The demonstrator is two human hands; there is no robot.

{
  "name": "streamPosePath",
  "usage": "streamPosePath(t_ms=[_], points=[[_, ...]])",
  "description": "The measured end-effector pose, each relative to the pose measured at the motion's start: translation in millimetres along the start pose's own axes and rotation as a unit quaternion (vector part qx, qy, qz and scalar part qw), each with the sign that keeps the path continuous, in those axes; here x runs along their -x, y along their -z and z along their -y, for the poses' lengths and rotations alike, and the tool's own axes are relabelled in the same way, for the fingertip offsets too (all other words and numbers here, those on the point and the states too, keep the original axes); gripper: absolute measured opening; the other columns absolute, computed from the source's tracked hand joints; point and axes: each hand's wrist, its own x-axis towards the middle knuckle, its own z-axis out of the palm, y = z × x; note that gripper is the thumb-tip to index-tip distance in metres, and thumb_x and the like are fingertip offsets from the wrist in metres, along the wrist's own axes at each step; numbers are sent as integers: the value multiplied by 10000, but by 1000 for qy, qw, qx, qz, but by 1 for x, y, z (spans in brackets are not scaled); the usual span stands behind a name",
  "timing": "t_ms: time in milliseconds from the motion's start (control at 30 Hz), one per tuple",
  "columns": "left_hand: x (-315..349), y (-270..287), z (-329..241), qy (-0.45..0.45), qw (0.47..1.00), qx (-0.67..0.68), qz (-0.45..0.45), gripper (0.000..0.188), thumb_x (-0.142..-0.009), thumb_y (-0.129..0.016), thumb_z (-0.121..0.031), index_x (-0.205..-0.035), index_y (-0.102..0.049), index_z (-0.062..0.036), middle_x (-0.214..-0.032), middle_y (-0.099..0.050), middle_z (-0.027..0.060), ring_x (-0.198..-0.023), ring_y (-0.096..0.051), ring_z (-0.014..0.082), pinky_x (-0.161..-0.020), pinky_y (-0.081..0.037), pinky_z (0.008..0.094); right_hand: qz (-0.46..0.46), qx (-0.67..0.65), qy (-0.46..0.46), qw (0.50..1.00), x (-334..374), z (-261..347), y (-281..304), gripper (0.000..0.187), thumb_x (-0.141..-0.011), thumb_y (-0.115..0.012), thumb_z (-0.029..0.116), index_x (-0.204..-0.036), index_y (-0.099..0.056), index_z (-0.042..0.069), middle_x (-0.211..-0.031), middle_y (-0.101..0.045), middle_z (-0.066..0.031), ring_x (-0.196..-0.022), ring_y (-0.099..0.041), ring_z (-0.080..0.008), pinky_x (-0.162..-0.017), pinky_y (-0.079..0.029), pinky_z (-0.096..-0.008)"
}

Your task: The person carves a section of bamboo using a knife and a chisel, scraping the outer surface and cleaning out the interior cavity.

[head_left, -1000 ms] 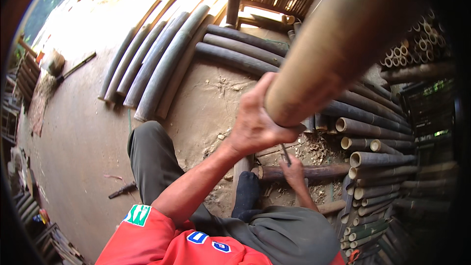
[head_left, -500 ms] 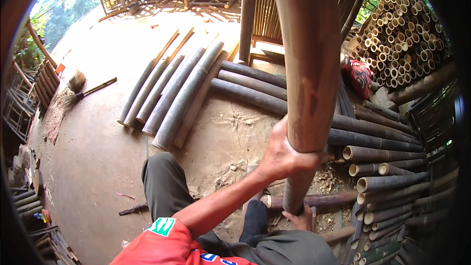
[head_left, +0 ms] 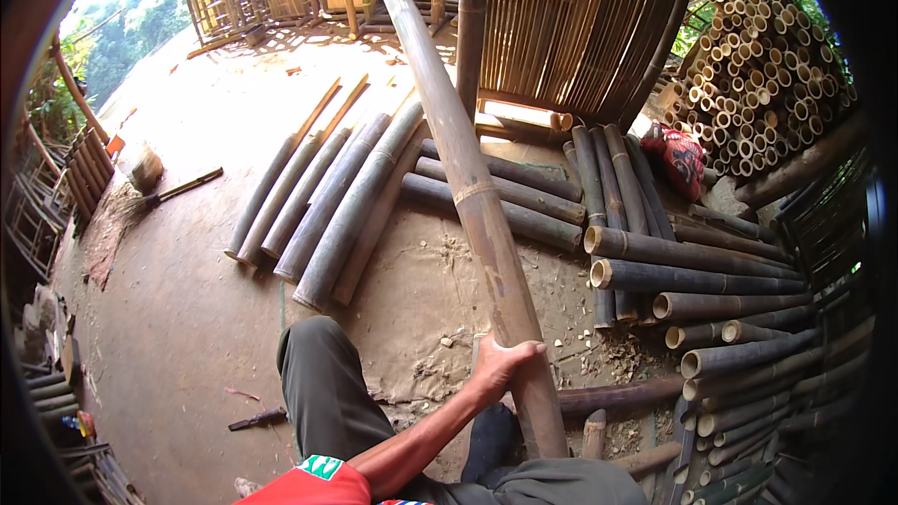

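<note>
My left hand (head_left: 500, 365) is closed around the lower part of a long brown-grey bamboo pole (head_left: 468, 178). The pole slants from beside my knee up and away toward the bamboo screens at the back. Its bottom end rests near my dark shoe (head_left: 491, 435) on the dirt ground. My arm comes out of a red sleeve (head_left: 313, 484) at the lower edge. My leg in dark trousers (head_left: 323, 383) is bent to the left of the pole. My right hand does not show in the picture.
Cut bamboo poles (head_left: 346, 196) lie in rows on the ground ahead, and more (head_left: 692, 276) are at the right. Stacked bamboo ends (head_left: 758, 84) and woven panels (head_left: 561, 19) stand behind. A red cloth (head_left: 681, 159) and a small tool (head_left: 257, 419) lie on the ground.
The pole has swung away from the camera and now leans forward at full length. My left hand has slid lower on it. My right hand has left the picture.
</note>
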Motion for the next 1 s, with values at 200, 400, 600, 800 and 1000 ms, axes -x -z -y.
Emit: streamPosePath(t_ms=[200, 400, 600, 800, 1000], points=[[-44, 28, 15, 64, 996, -7, -63, 438, -796, -911, -248, -1068, -727, 42, -907, -737, 110, -746, -720, 214, -670, -623, 392, 3, -11, -45, 999, 13, -6, -5, 626, -742, -955, 271, -1228, -702, -30, -1029, -779, -144, -951, -733, -205, -856, -581, -397], [-97, 39, 7, 59, 995, -29, -74, 493, -808, -912, -301, -1082, -725, 63, -929, -744, 143, -769, -735, 241, -677, -626, 419, 32, -24, -74, 996, 30, -1, -10, 616, -750, -949, 288, -1217, -707, -32, -1011, -778, -139, -938, -730, -196, -846, -580, -393], [-133, 81, -23, 2, 991, -124, -60, 1030, -785, -939, -314, -1547, -337, 31, -1301, -634, 246, -1092, -694, 304, -859, -619, 505, 250, -70, 43, 965, 25, 128, -27, 572, -790, -909, 376, -1124, -736, -54, -912, -756, -109, -827, -690, -173, -759, -564, -380], [-50, 125, -6, 93, 981, -157, -72, 1265, -660, -964, -183, -1638, -186, 17, -1411, -557, 287, -1160, -656, 377, -936, -596, 465, 339, -247, 57, 906, -28, 205, -114, 405, -984, -787, 435, -896, -628, 74, -702, -556, 22, -571, -522, -73, -499, -444, -281], [-114, 155, -51, -59, 877, -412, -241, 1091, -561, -895, -161, -1495, -355, -5, -1237, -657, 288, -1093, -693, 391, -946, -619, 464, 338, -335, 50, 878, -36, 228, -126, 440, -1046, -694, 259, -1377, -567, -3, -762, -533, 6, -573, -525, -90, -523, -470, -275]])
